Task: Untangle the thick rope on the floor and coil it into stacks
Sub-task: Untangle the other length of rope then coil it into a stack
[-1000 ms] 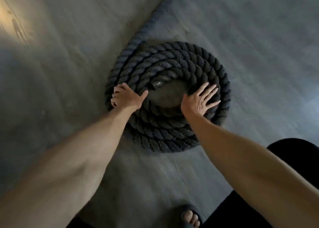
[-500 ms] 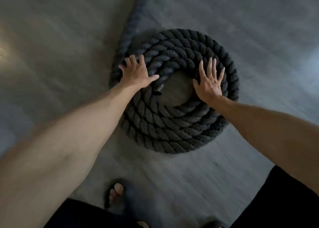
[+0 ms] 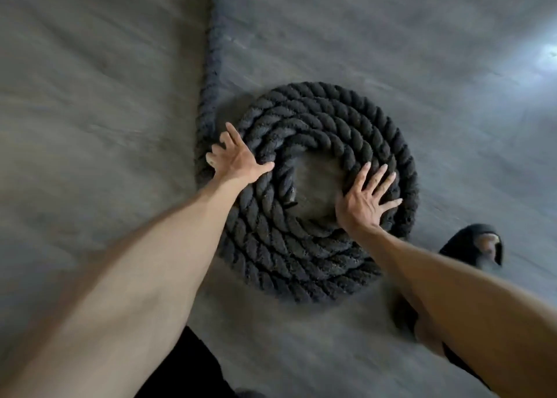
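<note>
Thick dark twisted rope (image 3: 304,247) lies in a flat round coil, tail trailing away.

Left hand (image 3: 238,160) and right hand (image 3: 363,200) reach forward, palms down.

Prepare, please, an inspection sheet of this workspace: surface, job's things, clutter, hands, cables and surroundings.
Surface: smooth grey floor, blurred by camera motion.
Job's things: thick dark twisted rope wound into a flat round coil with an open centre; its free tail runs from the coil's left side to the top edge.
Clutter: nothing seen.
Grippers: left hand presses on the coil's left edge; right hand lies flat and spread on the right inner turns.
Cables: nothing seen.
Surroundings: foot in a dark slipper right of the coil; bright glare at upper right.
</note>
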### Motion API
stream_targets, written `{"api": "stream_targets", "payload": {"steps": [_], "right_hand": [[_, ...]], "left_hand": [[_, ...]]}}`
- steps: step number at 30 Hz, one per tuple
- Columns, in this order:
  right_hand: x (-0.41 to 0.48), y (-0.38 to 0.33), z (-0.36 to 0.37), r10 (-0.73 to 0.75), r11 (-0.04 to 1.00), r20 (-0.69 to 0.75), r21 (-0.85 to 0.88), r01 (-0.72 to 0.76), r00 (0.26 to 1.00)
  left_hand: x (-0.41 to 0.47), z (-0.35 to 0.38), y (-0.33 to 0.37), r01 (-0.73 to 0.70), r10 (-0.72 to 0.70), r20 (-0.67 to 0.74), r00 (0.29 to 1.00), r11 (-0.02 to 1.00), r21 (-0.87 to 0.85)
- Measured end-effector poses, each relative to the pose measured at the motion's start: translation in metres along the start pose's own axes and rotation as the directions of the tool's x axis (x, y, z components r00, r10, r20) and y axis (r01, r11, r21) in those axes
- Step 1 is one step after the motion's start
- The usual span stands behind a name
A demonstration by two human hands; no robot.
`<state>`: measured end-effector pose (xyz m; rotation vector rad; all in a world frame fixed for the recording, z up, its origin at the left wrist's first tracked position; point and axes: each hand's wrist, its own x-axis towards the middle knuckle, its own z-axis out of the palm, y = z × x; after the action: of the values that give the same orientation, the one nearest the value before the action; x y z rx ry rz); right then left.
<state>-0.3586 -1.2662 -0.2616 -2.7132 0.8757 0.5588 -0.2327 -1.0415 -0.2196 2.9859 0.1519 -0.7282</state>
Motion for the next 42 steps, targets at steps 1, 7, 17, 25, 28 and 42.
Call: {"api": "stream_targets", "payload": {"steps": [1, 7, 17, 25, 28, 42], "right_hand": [[0.012, 0.001, -0.007, -0.030, 0.999, -0.012, -0.012, 0.030, 0.999], [0.124, -0.005, -0.058, -0.307, 0.942, -0.001, -0.141, 0.304, 0.952], [0.302, -0.061, -0.149, -0.670, 0.661, 0.173, -0.304, 0.686, 0.722], [0.340, -0.103, -0.179, -0.582, 0.725, 0.217, -0.298, 0.621, 0.784], [0.349, -0.109, -0.183, -0.599, 0.717, 0.226, -0.277, 0.640, 0.768], [0.306, -0.097, -0.142, -0.087, 0.996, -0.073, 0.002, 0.087, 0.994]], "left_hand": [[0.002, -0.003, 0.004, -0.001, 0.001, 0.005, 1.000, 1.000, 0.005], [0.019, -0.006, 0.039, 0.146, -0.143, -0.040, 0.989, 0.985, 0.091], [0.056, -0.023, 0.135, 0.510, -0.511, 0.026, 0.859, 0.853, -0.111], [0.080, -0.052, 0.173, 0.606, -0.553, 0.246, 0.796, 0.717, -0.346], [0.096, -0.084, 0.159, 0.624, -0.508, 0.384, 0.771, 0.725, -0.293], [0.290, -0.168, 0.208, -0.092, 0.093, -0.052, 0.994, 0.996, 0.007]]}}
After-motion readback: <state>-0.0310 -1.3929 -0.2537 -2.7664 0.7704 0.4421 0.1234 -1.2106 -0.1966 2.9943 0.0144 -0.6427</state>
